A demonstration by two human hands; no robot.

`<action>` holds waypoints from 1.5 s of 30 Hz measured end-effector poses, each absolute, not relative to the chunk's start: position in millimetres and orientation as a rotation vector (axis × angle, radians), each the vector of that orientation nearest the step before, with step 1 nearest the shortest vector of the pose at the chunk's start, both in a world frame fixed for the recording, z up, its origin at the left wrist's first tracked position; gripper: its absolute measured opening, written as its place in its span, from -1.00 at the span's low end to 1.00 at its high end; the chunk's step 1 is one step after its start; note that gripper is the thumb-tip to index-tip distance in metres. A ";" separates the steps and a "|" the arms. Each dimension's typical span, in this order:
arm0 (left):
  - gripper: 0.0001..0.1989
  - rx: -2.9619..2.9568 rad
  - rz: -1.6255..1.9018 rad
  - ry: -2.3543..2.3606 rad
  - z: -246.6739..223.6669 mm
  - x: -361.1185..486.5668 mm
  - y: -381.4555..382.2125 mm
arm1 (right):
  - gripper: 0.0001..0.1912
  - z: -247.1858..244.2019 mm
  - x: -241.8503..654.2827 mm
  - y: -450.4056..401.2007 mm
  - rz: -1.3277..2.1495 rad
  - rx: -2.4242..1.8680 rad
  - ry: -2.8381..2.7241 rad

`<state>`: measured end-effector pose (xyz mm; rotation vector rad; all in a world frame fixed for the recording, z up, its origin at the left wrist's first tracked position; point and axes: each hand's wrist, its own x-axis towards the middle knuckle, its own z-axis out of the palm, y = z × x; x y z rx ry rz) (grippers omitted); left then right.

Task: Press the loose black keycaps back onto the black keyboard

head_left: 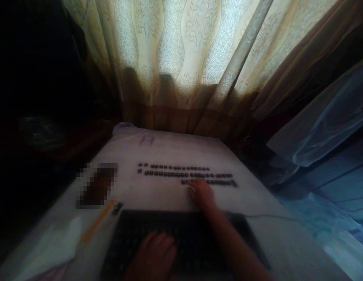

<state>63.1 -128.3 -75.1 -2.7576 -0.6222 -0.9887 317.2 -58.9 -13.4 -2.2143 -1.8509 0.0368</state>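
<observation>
A dark keyboard lies near the front of the pale table. Beyond it, loose black keycaps stand in rows. My right hand reaches over the keyboard to the lowest row, its fingers bent down at the keycaps; whatever its fingertips may hold is hidden. My left hand rests on the left part of the keyboard, fingers slightly bent and side by side, with nothing visible held in it.
On the left of the table are an orange strip-like tool, a small dark piece, a blurred-out brown item and a white cloth or paper. A cable runs right. Curtains hang behind.
</observation>
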 end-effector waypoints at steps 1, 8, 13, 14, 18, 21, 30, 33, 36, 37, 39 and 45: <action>-0.69 -2.748 -1.016 -0.618 -74.3 63.6 -127.4 | -0.72 -14.1 317.5 -54.0 0.018 -2.229 -1.870; -0.68 -2.719 -1.103 -0.613 -73.3 66.3 -124.5 | -0.78 -14.6 313.6 -34.7 -0.049 -2.278 -1.997; -0.68 -2.736 -1.041 -0.631 -77.3 64.7 -126.6 | -0.78 -13.0 311.1 -31.5 -0.063 -2.275 -2.038; -0.70 -2.734 -1.047 -0.637 -78.1 64.5 -127.0 | -0.78 -12.6 310.5 -31.2 -0.061 -2.272 -2.042; -0.73 -2.729 -1.039 -0.630 -78.9 62.5 -127.4 | -0.78 -11.1 307.8 -30.7 -0.033 -2.268 -2.042; -0.70 -2.766 -0.938 -0.607 -77.4 60.4 -127.3 | -0.79 -10.8 305.6 -32.0 -0.005 -2.265 -2.031; -0.72 -2.799 -1.075 -0.664 -68.8 63.8 -132.4 | -0.83 -11.9 300.1 -47.9 0.127 -2.229 -1.966; -0.75 -2.865 -1.009 -0.707 -57.6 63.2 -135.2 | -0.86 -12.0 299.7 -57.5 0.181 -2.195 -1.925; -0.75 -2.897 -0.944 -0.705 -48.0 61.8 -136.6 | -0.86 -11.9 299.9 -70.4 0.241 -2.145 -1.876; -0.74 -2.908 -0.909 -0.700 -45.9 61.3 -136.8 | -0.86 -11.7 299.9 -75.5 0.262 -2.127 -1.858; -0.73 -2.923 -0.875 -0.689 -43.3 60.4 -137.0 | -0.86 -11.0 299.6 -86.8 0.306 -2.088 -1.822; -0.71 -2.970 -0.813 -0.730 -42.7 59.8 -137.9 | -0.82 -9.2 294.4 -129.5 0.447 -1.965 -1.711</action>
